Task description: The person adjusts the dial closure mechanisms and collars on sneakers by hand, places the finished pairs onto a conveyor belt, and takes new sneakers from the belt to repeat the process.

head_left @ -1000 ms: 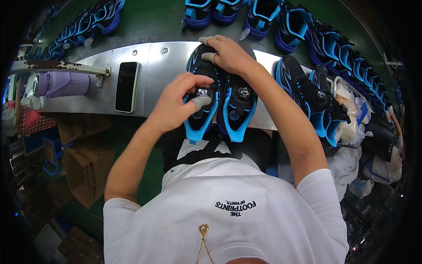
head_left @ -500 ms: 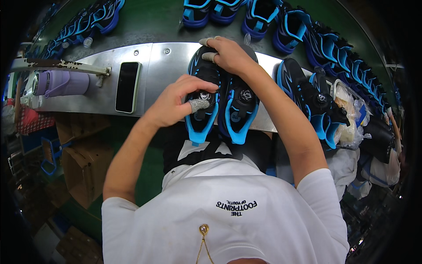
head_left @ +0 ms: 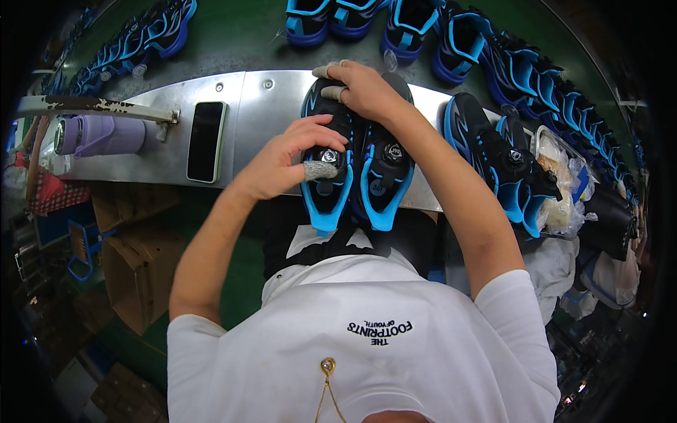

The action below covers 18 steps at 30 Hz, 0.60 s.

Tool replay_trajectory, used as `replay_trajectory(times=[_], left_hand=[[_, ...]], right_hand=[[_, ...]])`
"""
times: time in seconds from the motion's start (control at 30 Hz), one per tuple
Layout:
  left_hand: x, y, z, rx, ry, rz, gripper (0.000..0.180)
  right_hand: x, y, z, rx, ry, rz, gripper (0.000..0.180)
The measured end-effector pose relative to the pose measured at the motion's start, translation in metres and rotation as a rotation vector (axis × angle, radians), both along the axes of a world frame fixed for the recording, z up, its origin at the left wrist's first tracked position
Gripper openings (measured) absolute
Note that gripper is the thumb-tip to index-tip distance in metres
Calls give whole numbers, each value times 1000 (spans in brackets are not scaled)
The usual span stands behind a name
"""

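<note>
Head-worn fisheye, facing straight down, close above

Left shoe (head_left: 345,165) and right shoe (head_left: 383,166) upright, side by side across the worktop (head_left: 271,116) in front of me. Toes away, heels overhanging my edge. Both black, bright-blue collars (head_left: 400,197), round dial (head_left: 328,156) on each tongue.

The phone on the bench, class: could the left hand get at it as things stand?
Probably yes: nothing visible lies between the left hand and the phone, though that hand must first leave the shoe.
</note>
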<state>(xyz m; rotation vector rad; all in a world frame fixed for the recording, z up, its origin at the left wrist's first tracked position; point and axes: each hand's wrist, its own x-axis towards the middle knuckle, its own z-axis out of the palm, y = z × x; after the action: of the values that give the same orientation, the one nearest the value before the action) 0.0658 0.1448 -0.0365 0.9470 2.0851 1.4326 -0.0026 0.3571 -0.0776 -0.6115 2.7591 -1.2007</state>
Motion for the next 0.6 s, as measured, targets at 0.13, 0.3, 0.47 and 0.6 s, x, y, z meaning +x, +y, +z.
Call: replay_trajectory(times=[0.13, 0.3, 0.47, 0.6], left_hand=[[-22, 0, 10, -87, -26, -209, 35], [36, 19, 11, -152, 58, 321, 37], [60, 44, -7, -34, 181, 703, 33], [29, 12, -8, 81, -20, 295, 28]], right_hand=[[0, 1, -4, -27, 22, 14, 41], [0, 1, -10, -40, 33, 4, 41], [0, 2, -9, -40, 52, 1, 41], [-1, 1, -11, -55, 49, 7, 41]])
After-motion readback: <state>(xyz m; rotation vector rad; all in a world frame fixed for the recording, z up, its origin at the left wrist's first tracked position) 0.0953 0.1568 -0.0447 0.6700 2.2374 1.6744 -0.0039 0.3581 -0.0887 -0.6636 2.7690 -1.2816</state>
